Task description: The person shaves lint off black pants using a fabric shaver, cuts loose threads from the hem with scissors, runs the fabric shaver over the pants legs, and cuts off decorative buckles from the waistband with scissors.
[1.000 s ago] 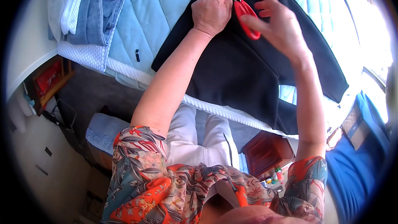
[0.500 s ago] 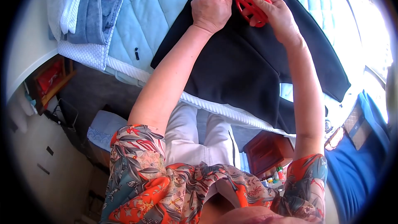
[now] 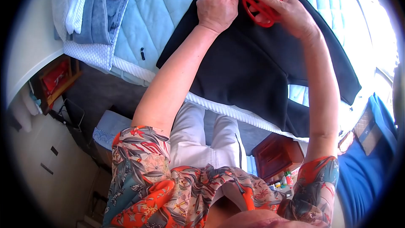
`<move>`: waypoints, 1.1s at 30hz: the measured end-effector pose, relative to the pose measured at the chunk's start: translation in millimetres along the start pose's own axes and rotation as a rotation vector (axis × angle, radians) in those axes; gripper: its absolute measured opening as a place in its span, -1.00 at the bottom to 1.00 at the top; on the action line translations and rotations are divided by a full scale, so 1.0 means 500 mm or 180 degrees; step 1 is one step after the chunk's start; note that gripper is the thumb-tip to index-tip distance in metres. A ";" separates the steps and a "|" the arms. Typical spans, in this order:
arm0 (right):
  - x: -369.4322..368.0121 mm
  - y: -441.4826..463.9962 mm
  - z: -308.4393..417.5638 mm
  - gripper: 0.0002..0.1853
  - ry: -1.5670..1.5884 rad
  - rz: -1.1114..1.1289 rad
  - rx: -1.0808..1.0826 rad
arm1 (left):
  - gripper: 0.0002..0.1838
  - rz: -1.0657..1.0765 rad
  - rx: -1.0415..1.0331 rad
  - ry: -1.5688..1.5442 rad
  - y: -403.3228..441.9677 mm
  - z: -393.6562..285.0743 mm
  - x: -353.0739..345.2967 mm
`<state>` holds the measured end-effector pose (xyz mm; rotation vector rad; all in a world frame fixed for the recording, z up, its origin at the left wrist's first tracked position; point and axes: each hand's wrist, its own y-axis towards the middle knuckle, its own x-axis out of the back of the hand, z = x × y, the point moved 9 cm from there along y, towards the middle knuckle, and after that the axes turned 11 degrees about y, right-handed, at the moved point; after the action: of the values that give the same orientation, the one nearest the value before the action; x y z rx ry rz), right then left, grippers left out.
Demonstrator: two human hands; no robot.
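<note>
Black trousers (image 3: 240,76) lie spread across the light blue quilted bed. Near their top edge, my left hand (image 3: 217,8) is closed in a fist, pinching the black cloth; its fingertips are hidden beneath it. My right hand (image 3: 291,12) grips a pair of scissors (image 3: 263,21) by the red handles, with thumb and fingers through the loops. The handles stand apart, and the metal blades point up and left, just beyond my left knuckles. A small metallic bit shows by the scissors' pivot, too small to name. Left of the trousers lies a small black zip pull (image 3: 142,53).
Folded blue jeans (image 3: 95,12) and white cloth (image 3: 77,8) are stacked at the bed's left. The bed's white corded edge (image 3: 130,71) runs in front of me. Below are a brown wooden cabinet (image 3: 278,154) and small bottles (image 3: 284,181). Blue fabric (image 3: 367,177) hangs at right.
My right hand has shifted slightly right and the red handles have spread a little wider. My left hand stays on the cloth. The whole view has moved slightly.
</note>
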<state>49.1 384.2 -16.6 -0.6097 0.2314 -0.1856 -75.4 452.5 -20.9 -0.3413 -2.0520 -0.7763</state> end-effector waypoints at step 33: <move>-0.070 -0.215 -0.159 -0.40 0.1498 -0.0440 0.0081 | -0.65 0.1955 0.1012 -0.3457 0.005 0.082 -0.072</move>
<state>-17.2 262.7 -11.5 -0.5507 0.6409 -0.4657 -80.4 482.4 -66.0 -1.3424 -2.7291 0.2113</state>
